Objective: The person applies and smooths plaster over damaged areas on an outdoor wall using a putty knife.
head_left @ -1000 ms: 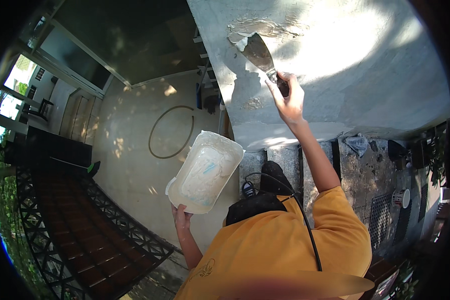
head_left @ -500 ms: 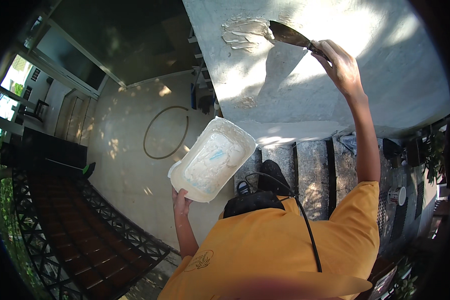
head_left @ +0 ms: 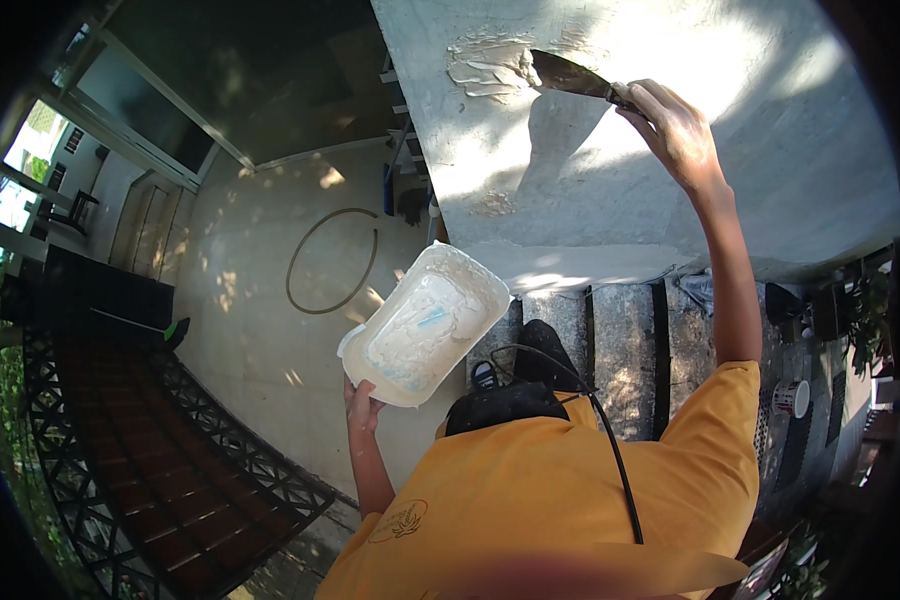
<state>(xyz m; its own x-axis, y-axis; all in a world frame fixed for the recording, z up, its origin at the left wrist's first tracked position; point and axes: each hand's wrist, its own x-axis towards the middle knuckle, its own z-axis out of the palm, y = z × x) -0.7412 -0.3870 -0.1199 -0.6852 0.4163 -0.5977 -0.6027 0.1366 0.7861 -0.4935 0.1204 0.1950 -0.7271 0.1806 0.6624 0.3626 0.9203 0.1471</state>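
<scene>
My right hand is closed round the handle of a dark putty knife. The blade's tip touches a thick, ridged patch of white filler on the pale wall. Below it on the wall shows a smaller rough patch. My left hand grips the near end of a white plastic tub, fingers partly hidden beneath it. The tub is tilted; white filler with a light blue streak coats its inside.
A hose loop lies on the pale floor. Grey steps run along the wall's foot. A dark metal railing curves at lower left. A white bucket stands at right. A black cable crosses my shirt.
The putty knife and my right hand have shifted slightly left and down across the filler patch. The tub has barely moved in my left hand.
</scene>
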